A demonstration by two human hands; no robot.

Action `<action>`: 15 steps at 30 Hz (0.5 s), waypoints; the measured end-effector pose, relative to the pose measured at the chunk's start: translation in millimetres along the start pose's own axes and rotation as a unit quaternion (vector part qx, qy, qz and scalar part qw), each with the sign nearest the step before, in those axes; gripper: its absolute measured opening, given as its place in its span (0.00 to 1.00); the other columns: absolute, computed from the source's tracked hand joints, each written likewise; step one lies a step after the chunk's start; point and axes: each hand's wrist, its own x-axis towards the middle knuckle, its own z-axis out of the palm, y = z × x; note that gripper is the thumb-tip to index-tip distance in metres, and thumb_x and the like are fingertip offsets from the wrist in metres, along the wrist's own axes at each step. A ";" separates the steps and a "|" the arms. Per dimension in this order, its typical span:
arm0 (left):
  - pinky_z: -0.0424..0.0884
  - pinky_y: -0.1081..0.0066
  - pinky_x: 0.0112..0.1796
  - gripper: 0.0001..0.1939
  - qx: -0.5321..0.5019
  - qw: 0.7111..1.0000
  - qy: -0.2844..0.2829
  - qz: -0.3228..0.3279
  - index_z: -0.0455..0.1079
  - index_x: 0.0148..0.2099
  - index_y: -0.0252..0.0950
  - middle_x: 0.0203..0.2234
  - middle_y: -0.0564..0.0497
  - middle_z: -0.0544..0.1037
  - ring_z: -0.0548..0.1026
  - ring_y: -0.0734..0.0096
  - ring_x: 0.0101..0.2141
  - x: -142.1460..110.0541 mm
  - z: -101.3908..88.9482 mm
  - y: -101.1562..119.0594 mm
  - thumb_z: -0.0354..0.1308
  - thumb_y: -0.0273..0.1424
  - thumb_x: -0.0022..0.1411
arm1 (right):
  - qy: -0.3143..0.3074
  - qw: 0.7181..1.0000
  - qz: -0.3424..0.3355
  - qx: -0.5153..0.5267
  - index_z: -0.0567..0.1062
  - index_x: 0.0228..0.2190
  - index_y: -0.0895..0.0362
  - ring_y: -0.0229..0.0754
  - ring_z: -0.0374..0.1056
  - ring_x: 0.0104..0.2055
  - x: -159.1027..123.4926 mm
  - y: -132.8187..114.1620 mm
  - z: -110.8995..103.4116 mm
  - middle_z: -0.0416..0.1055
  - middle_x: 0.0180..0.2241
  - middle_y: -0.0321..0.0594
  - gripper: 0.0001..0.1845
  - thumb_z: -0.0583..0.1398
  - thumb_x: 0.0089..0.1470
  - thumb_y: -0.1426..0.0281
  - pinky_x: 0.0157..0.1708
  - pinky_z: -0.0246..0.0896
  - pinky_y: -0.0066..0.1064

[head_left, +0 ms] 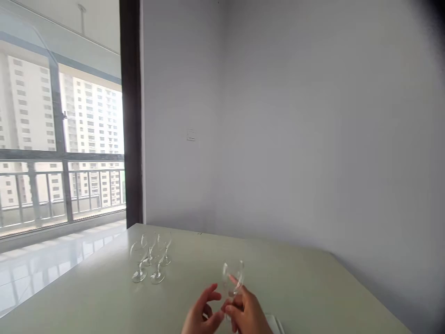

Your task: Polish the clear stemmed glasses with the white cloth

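A clear stemmed glass (227,274) is held upright by my right hand (248,311), whose fingers close around its stem and lower bowl. The index finger of that hand shows through the glass. Just left of the glass is my left hand (205,310), with its fingers apart and half curled and its thumb close to the stem. Whether the thumb touches the glass I cannot tell. The foot of the glass is mostly hidden by my fingers. Partly behind my right wrist lies a flat white thing (276,324), cut off by the lower frame edge.
Several more clear stemmed glasses (157,277) stand upright in a group on the left part of the pale table (302,283). Grey walls (278,130) rise behind the table. A dark door frame (131,116) and a large window (59,153) are on the left.
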 end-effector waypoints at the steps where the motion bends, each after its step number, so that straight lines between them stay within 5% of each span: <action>1: 0.64 0.74 0.26 0.34 -0.030 0.999 -0.011 0.005 0.70 0.48 0.38 0.36 0.46 0.77 0.67 0.75 0.23 -2.9 5.2 0.1 0.66 0.46 0.38 | -0.025 0.999 -0.012 -0.024 0.63 0.54 0.57 0.38 0.66 0.21 -4.6 -2.3 15.2 0.73 0.24 0.36 0.35 0.60 0.43 0.65 0.20 0.60 0.27; 4: 0.67 0.72 0.30 0.36 -0.111 0.994 -0.011 -0.020 0.69 0.47 0.37 0.31 0.46 0.76 0.73 0.67 0.28 -10.6 4.7 -4.4 0.66 0.49 0.36 | -0.055 0.994 -0.016 -0.091 0.63 0.55 0.53 0.44 0.71 0.31 -12.2 -2.7 40.4 0.76 0.29 0.39 0.34 0.61 0.44 0.64 0.32 0.64 0.31; 7: 0.68 0.70 0.28 0.32 -0.107 0.993 0.045 -0.023 0.70 0.41 0.36 0.24 0.49 0.74 0.73 0.66 0.26 -9.1 -22.4 -8.9 0.66 0.50 0.35 | -0.089 0.987 0.013 -0.131 0.58 0.58 0.52 0.40 0.71 0.28 -13.5 2.8 40.2 0.77 0.36 0.41 0.40 0.60 0.41 0.70 0.32 0.63 0.29; 11: 0.66 0.70 0.25 0.33 0.014 0.984 0.180 -0.014 0.69 0.39 0.36 0.24 0.51 0.75 0.71 0.67 0.23 9.3 -97.4 -6.9 0.65 0.51 0.33 | -0.079 0.990 -0.010 -0.115 0.59 0.57 0.55 0.34 0.65 0.23 -16.1 12.9 8.9 0.75 0.40 0.42 0.42 0.58 0.37 0.71 0.30 0.61 0.26; 15: 0.65 0.69 0.24 0.34 0.056 0.967 0.245 -0.040 0.68 0.38 0.35 0.24 0.50 0.76 0.71 0.65 0.24 25.3 -172.9 -0.5 0.65 0.51 0.28 | 0.053 0.998 0.008 -0.038 0.56 0.57 0.60 0.35 0.63 0.19 -25.9 17.5 -41.4 0.73 0.35 0.43 0.39 0.54 0.44 0.60 0.25 0.62 0.29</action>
